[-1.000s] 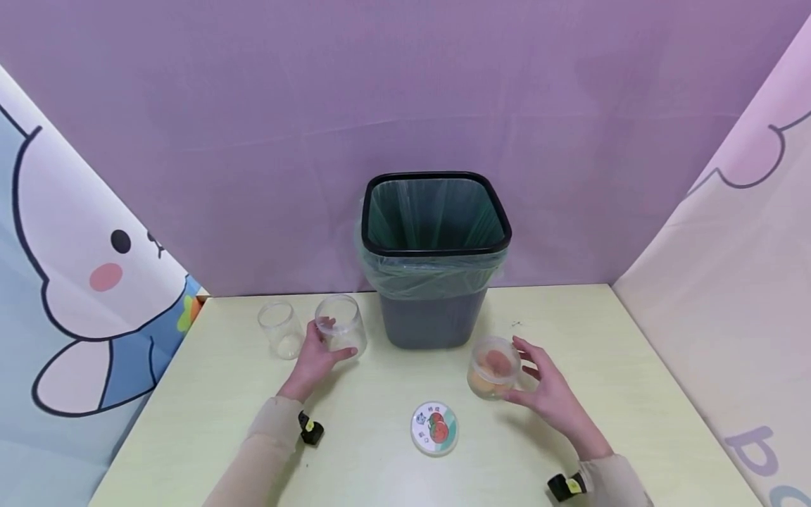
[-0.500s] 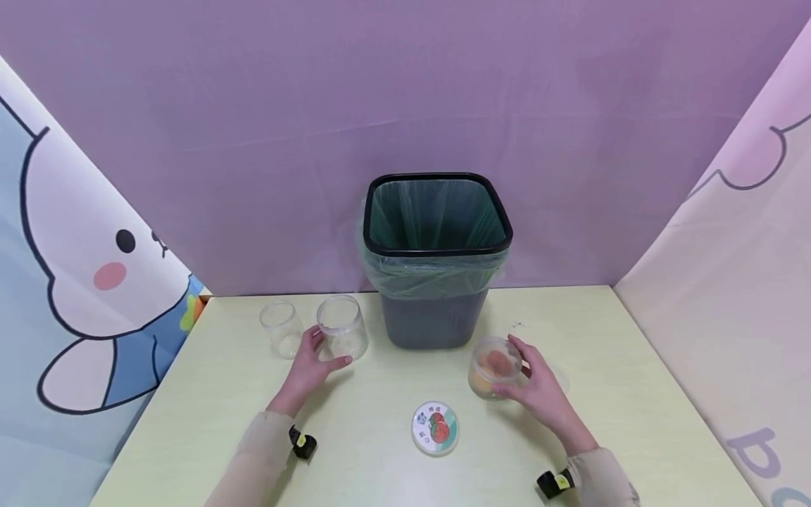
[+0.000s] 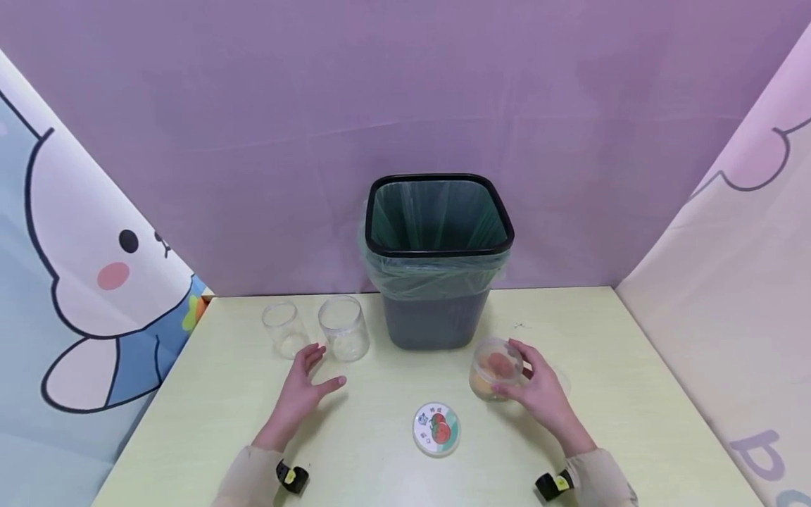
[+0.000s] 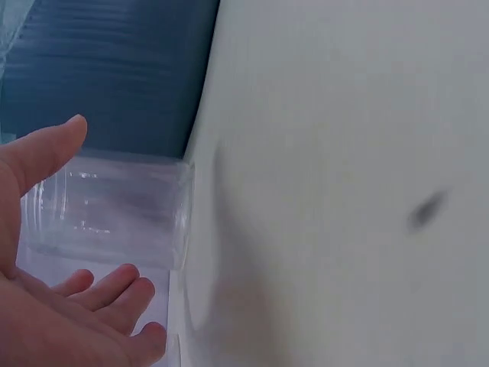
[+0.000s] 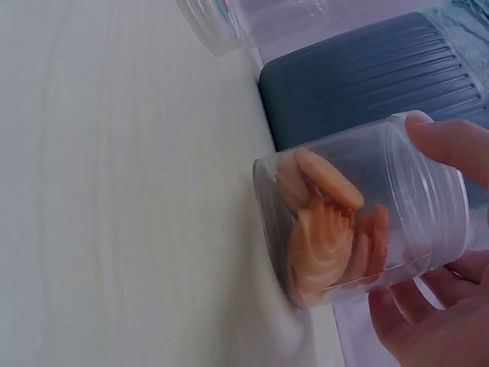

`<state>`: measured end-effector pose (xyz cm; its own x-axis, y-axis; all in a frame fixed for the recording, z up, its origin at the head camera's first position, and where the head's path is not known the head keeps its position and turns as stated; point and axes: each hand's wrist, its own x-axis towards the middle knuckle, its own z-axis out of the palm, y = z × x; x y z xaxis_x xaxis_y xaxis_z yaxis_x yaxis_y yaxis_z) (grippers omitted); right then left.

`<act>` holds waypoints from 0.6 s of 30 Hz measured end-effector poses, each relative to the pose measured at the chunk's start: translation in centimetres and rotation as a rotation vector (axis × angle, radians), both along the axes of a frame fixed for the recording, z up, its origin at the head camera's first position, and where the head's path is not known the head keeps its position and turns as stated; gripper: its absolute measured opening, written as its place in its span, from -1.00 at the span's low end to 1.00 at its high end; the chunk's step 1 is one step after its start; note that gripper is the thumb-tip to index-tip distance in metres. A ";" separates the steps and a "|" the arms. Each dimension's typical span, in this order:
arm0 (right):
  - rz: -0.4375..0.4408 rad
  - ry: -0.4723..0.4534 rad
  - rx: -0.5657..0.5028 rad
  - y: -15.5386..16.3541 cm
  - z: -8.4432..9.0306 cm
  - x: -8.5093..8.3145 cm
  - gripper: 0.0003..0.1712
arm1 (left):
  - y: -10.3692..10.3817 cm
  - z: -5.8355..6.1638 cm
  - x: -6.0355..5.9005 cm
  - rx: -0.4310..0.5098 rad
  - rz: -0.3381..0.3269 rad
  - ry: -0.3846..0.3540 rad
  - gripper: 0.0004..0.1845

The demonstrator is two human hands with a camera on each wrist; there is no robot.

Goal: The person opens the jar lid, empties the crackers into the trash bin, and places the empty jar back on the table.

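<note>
My right hand [image 3: 538, 391] grips the right-hand clear jar [image 3: 484, 384], thumb on one side near its rim and fingers on the other. Swirled orange-brown cookies [image 5: 325, 241] fill its lower part, and no lid covers it. My left hand [image 3: 300, 391] is spread with nothing in it, just in front of the middle clear jar [image 3: 345, 338]. That jar [image 4: 114, 210] shows beyond the thumb and fingers in the left wrist view. Left of it stands another clear jar [image 3: 283, 329]. A round lid [image 3: 436, 429] with a red fruit picture lies flat between the hands.
A dark waste bin [image 3: 434, 320] with a black rim and a pale green liner stands at the back middle of the pale table [image 3: 380, 479]. Behind it hangs a purple cloth [image 3: 405, 91]; printed cloths flank both sides.
My left hand has drawn back from the middle jar toward me and let it stand. My right thumb and fingers have closed further round the cookie jar, which stays in place.
</note>
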<state>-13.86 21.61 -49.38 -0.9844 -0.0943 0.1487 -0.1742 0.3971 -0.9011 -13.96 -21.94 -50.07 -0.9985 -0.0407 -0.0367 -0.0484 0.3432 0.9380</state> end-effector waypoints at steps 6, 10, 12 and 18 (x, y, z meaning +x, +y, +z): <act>-0.006 -0.017 -0.024 -0.1 0.9 0.8 0.01 | 1.6 0.6 1.7 -0.027 0.002 0.068 -0.03; 0.041 0.011 -0.036 -0.6 2.2 1.3 -0.02 | 3.1 1.4 2.6 -0.018 -0.044 0.127 -0.10; 0.066 0.030 -0.049 -0.9 2.8 1.5 -0.03 | 3.9 1.9 2.9 -0.003 -0.074 0.166 -0.14; 0.130 0.079 -0.100 -2.2 4.0 2.0 -0.04 | 6.5 3.0 3.4 0.000 -0.180 0.237 -0.20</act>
<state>-11.85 19.43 -45.36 -0.9497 -0.2014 0.2397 -0.2898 0.2758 -0.9165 -10.60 -15.48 -47.04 -0.9705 0.1374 0.1981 0.2333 0.3270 0.9158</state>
